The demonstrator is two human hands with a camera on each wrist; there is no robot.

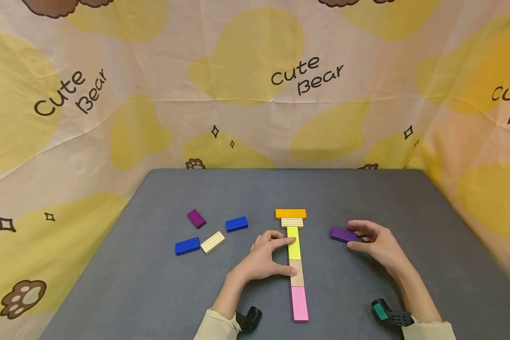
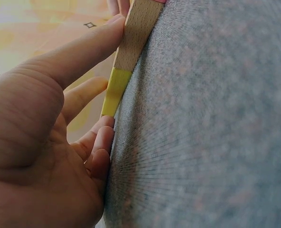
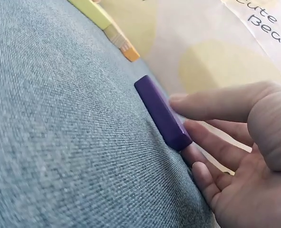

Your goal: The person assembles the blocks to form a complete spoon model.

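Head view: a row of blocks laid end to end down the middle of the grey table (image 1: 365,198), running from 12 to 6 o'clock: orange block (image 1: 291,214) crosswise at the far end, then a plain block (image 1: 292,222), yellow block (image 1: 293,242), another wooden block (image 1: 297,274) and pink block (image 1: 299,303) nearest. Five pieces placed, by the look of it. Left hand (image 1: 263,259) resting against the row from 9 o'clock, forefinger on the yellow block, thumb on the wooden one below, fingers lightly bent, steadying rather than gripping. Right hand (image 1: 376,245) at 3 o'clock of the row, pinching a purple block (image 1: 343,234) flat on the table. Left unplaced, at about 10 o'clock of the left hand: a second purple piece (image 1: 196,218), two blue blocks (image 1: 236,224) (image 1: 187,246) and a pale one (image 1: 213,242).

Left wrist view: thumb along the wooden block's (image 2: 135,35) edge, fingertips touching the yellow block (image 2: 115,90); nothing enclosed in the palm.

Right wrist view: purple block (image 3: 162,112) lying on the cloth, thumb at its upper side, fingers beneath its near end, a light pinch. Row's far end visible at 12 o'clock, well apart.

Judged from this: row partly built, purple block probably next to join, four loose pieces remaining.
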